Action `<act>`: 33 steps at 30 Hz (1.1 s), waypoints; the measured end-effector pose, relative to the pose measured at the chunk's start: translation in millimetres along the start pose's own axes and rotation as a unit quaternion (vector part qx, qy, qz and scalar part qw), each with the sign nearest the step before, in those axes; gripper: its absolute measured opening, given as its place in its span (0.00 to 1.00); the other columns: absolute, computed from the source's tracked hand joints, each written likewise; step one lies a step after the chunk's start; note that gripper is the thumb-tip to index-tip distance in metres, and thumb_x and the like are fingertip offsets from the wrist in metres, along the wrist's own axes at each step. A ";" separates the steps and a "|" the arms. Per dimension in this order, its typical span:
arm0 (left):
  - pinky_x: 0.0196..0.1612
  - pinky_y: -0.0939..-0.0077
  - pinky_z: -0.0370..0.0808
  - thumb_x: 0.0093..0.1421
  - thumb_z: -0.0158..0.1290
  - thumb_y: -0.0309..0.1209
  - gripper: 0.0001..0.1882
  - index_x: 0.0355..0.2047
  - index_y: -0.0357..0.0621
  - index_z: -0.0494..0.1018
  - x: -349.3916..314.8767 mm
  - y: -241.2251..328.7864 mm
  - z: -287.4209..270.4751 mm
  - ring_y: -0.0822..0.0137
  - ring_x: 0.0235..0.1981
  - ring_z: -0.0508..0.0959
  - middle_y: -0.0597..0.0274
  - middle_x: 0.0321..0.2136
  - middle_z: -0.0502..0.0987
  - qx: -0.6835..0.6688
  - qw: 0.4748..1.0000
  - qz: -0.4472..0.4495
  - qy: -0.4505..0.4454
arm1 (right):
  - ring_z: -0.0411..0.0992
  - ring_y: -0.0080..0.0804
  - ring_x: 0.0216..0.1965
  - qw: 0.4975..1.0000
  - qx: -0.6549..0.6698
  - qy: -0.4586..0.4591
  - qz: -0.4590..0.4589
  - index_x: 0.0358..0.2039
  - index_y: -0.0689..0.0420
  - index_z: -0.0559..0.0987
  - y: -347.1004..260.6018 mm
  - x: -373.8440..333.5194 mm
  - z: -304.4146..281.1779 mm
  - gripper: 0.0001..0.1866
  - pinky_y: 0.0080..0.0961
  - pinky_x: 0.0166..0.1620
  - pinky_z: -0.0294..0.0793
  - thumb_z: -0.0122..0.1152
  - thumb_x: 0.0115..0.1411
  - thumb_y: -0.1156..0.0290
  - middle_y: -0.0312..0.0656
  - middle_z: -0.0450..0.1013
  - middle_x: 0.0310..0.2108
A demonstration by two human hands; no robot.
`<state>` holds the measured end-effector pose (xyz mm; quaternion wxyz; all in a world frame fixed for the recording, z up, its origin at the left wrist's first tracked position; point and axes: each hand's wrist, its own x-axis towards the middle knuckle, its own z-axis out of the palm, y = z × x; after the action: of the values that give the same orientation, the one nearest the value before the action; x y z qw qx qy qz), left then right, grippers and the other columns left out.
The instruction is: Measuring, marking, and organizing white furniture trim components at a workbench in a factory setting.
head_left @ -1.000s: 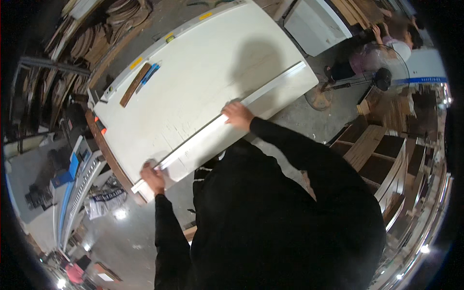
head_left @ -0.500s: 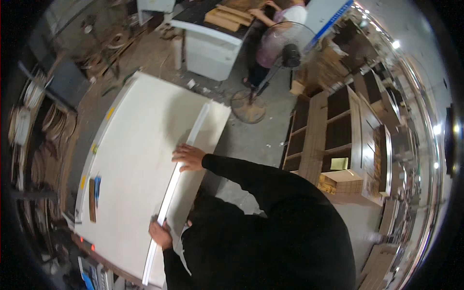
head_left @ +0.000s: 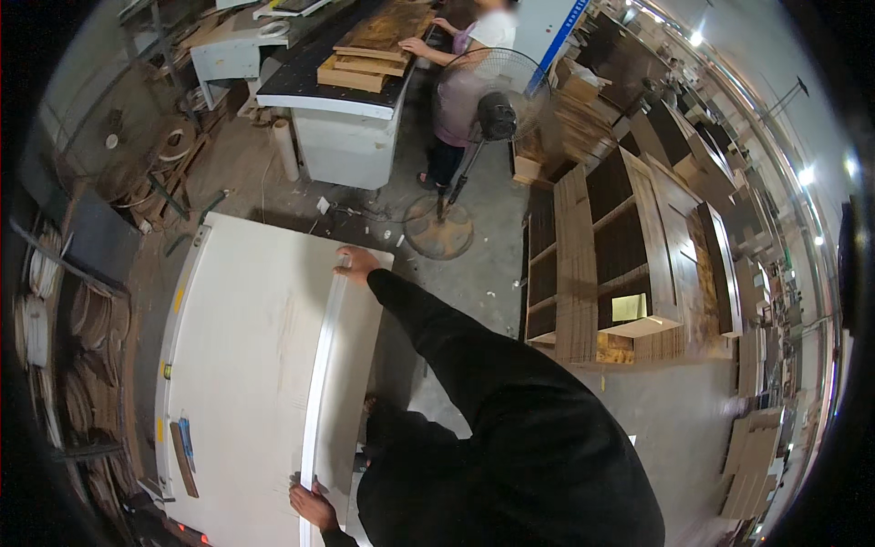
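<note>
A long narrow white strip lies lengthwise on a large white panel on a work table. My right hand, at the end of a black sleeve, grips the strip's far end. My left hand holds its near end at the bottom of the view. My dark-clothed body fills the lower right.
Another person stands at a grey workbench stacked with wooden boards. A standing fan is on the concrete floor beyond the table. Brown shelf cabinets stand right. Coiled edge strips hang left. A brown stick and blue item lie on the panel's edge.
The view has swung round, so the table now runs up the left side. My right hand has moved along the strip to its far end; both hands have kept hold of it.
</note>
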<state>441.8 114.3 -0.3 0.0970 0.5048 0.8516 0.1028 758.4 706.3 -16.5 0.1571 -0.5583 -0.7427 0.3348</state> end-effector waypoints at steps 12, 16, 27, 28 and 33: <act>0.53 0.48 0.66 0.73 0.46 0.49 0.27 0.53 0.33 0.68 2.7 -2.8 2.9 0.41 0.49 0.72 0.42 0.44 0.72 0.033 0.999 -0.002 -0.017 | 0.80 0.42 0.53 0.970 0.227 0.084 0.022 0.57 0.56 0.82 5.1 6.5 20.4 0.33 0.39 0.56 0.78 0.77 0.57 0.49 0.46 0.81 0.53; 0.56 0.48 0.67 0.69 0.54 0.43 0.23 0.52 0.33 0.68 -1.5 5.8 -0.3 0.40 0.54 0.72 0.42 0.49 0.74 0.019 0.999 -0.026 0.009 | 0.73 0.49 0.61 0.987 0.042 0.154 -0.029 0.61 0.60 0.77 -17.7 -6.8 25.9 0.36 0.46 0.66 0.69 0.72 0.61 0.47 0.49 0.77 0.59; 0.67 0.50 0.65 0.63 0.58 0.37 0.26 0.60 0.44 0.71 -20.4 -10.2 -6.2 0.49 0.60 0.73 0.50 0.57 0.76 -0.049 0.998 -0.017 0.033 | 0.71 0.50 0.58 0.806 -0.158 -0.286 -0.493 0.54 0.57 0.80 -231.8 -288.9 242.3 0.33 0.50 0.60 0.68 0.77 0.51 0.54 0.47 0.76 0.52; 0.66 0.51 0.66 0.64 0.58 0.39 0.26 0.60 0.45 0.72 -22.1 -10.8 -7.5 0.50 0.61 0.74 0.51 0.57 0.76 -0.043 0.998 -0.015 0.031 | 0.72 0.50 0.56 0.801 -0.204 -0.324 -0.460 0.52 0.57 0.80 -232.7 -301.9 256.4 0.29 0.50 0.58 0.69 0.76 0.53 0.56 0.46 0.76 0.50; 0.65 0.54 0.67 0.66 0.56 0.48 0.27 0.59 0.45 0.73 -57.9 -55.8 -20.4 0.52 0.59 0.74 0.54 0.55 0.77 0.001 0.994 -0.035 0.106 | 0.74 0.47 0.49 0.786 -0.248 -0.263 -0.502 0.38 0.54 0.83 -233.7 -292.3 250.5 0.19 0.47 0.50 0.70 0.76 0.54 0.54 0.44 0.77 0.41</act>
<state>416.7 35.5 7.6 0.0089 0.4606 0.8746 0.1514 532.8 316.9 -0.2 -0.0417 -0.0168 -0.9881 0.1468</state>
